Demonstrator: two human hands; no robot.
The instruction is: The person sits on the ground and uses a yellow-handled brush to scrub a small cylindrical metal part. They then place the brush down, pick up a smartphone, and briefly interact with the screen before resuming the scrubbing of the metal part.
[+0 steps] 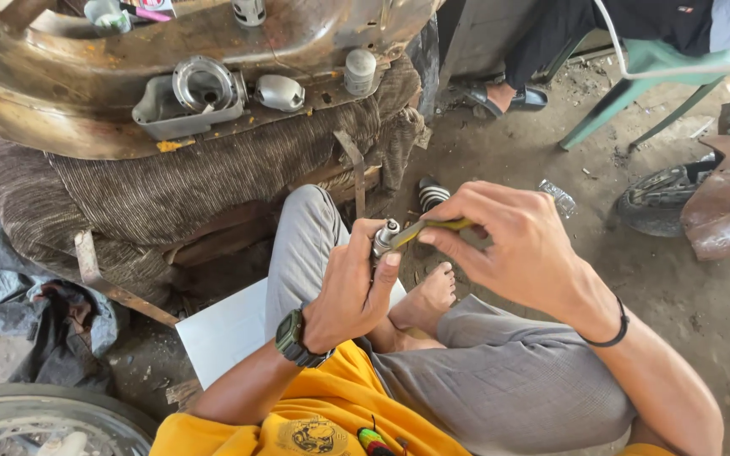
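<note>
Spark plug (384,234), or a small metal part very like one, sits at the centre of the frame, its bright threaded end poking out above the left hand (350,291). That hand's grip is wrapped closed around the lower body of the part, thumb up along its side. The right hand (509,245) comes in from the right with its grip pinched shut on a thin yellow-handled tool (433,228), whose tip touches the top of the part. The tool's working end is too small to make out, so whether it is a brush, a pick or a file cannot be told.

As a judgement, the step in hand is cleaning or scraping the tip of the part. Carrying on calls for the left hand to keep the part from turning while the right hand works the tool in short, light strokes, so the tip does not slip onto the thumb.

In the upper left of the frame a grey metal engine cover (192,97) lies on a rusty curved panel (61,110). At the upper right, another person's sandalled foot (500,95) rests on the dirt floor (551,160) beside a green plastic chair (635,80).
</note>
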